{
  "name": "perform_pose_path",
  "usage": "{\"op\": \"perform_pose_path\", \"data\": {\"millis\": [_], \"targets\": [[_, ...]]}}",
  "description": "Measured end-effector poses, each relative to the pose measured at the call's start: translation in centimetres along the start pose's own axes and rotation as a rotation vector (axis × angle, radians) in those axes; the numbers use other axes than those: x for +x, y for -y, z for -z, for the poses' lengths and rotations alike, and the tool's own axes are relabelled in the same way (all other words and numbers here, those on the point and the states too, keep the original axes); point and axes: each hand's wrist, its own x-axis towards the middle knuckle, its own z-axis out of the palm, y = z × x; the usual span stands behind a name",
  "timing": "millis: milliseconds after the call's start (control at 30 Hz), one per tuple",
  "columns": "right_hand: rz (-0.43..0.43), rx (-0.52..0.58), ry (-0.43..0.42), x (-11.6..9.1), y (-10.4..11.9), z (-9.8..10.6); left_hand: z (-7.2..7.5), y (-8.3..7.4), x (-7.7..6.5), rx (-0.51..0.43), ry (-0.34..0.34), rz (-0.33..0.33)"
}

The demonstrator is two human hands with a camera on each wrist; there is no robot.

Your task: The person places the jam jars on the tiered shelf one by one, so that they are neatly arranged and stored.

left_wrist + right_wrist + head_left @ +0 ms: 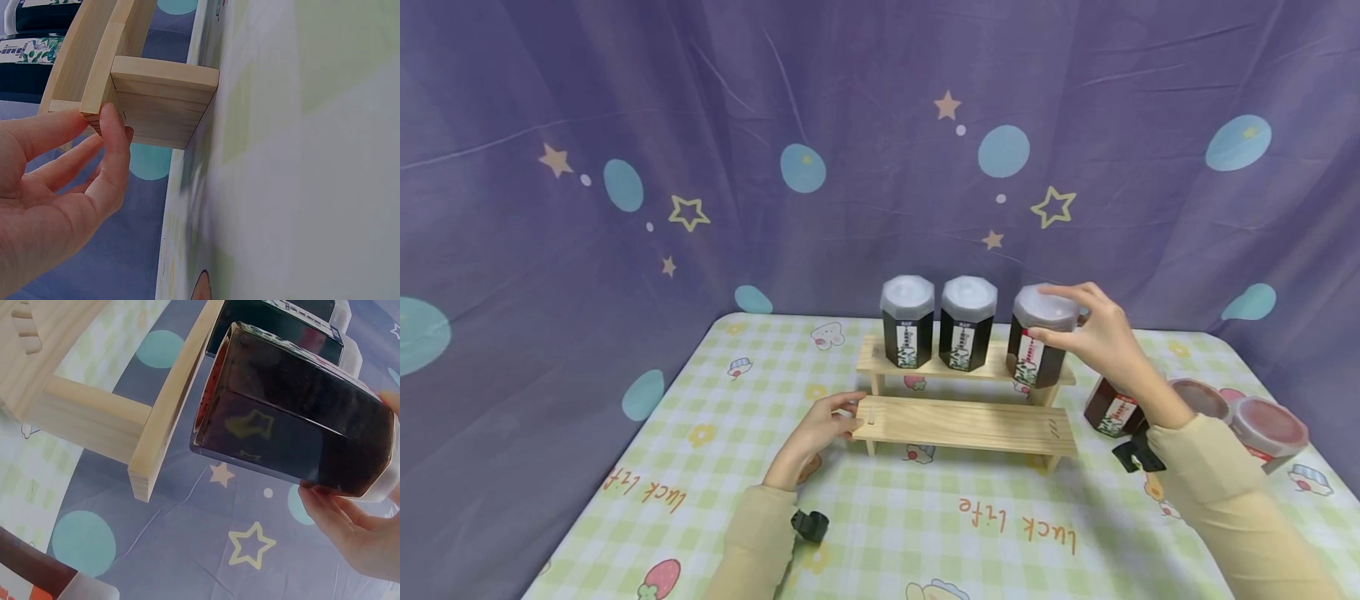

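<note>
A two-tier wooden rack stands on the table. My left hand pinches the left end of its lower board between thumb and fingers, as the left wrist view shows up close. With thumb and fingers around its pale lid, my right hand holds a dark octagonal jar with a red-and-white label. This jar is slightly tilted at the right end of the upper tier; the right wrist view shows its base close to the board. Two similar dark jars, a left one and a middle one, stand upright on the upper tier.
Right of the rack are more lidded jars: a red-labelled one partly behind my right forearm, another, and one at the far right. A checked cloth covers the table. A purple curtain hangs behind.
</note>
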Motion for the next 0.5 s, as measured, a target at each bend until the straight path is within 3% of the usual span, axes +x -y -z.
{"op": "perform_pose_path", "data": {"millis": [500], "targets": [[-0.005, 0.017, 0.048, 1.3, -0.4, -0.8, 0.0, 0.1, 0.0, -0.003, -0.003, -0.012]]}}
